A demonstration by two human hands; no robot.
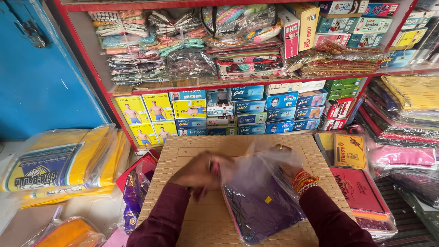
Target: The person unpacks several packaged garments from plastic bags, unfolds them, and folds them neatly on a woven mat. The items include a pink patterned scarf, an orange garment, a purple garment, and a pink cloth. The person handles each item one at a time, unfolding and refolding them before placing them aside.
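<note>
Hands are working over a thin, clear plastic bag whose crinkled, glossy film is billowing above a flat folded purple cloth lying inside it, with a pink edge showing along its left side. The bag and cloth are sitting on a woven tan worktop with a tight basket-like texture. The left hand is blurring at the bag's left edge, its grip seeming to be pinching the film, though how far the fingers are closing I cannot tell. The right hand is lying mostly behind the cloudy plastic, wearing red and gold bangles at the wrist; its grip is hidden. Both arms are showing dark maroon sleeves. Behind the worktop, red shelves are carrying rectangular cardboard boxes and soft stacks of wrapped fabric.
</note>
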